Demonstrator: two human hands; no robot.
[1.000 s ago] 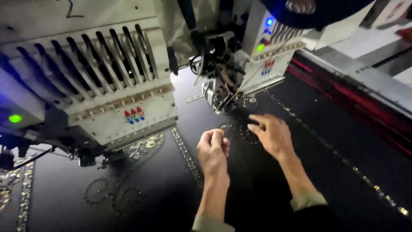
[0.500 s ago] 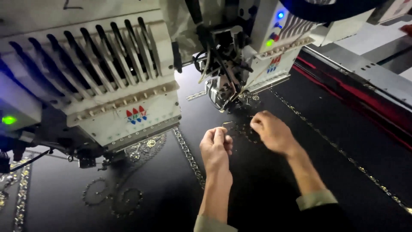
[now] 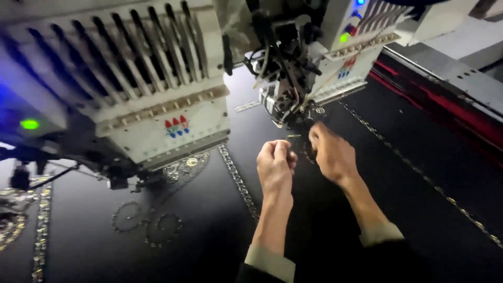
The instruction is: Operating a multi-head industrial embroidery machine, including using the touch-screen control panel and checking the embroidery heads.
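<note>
A: Where are the hands?
B: Just below the white embroidery machine head. Right hand pinches at its needle; what it grips, I can't tell.
A: And the left hand?
B: Fisted beside it, over black fabric.

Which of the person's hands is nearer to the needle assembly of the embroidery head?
Right. The right hand reaches up just under the needle assembly, fingertips almost at it; the left hand is closed in a fist lower down, clearly apart.

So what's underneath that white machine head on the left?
Under the white machine head lies black fabric with shiny looping embroidery and a beaded strip. The head's body hides the stitching directly beneath it.
</note>
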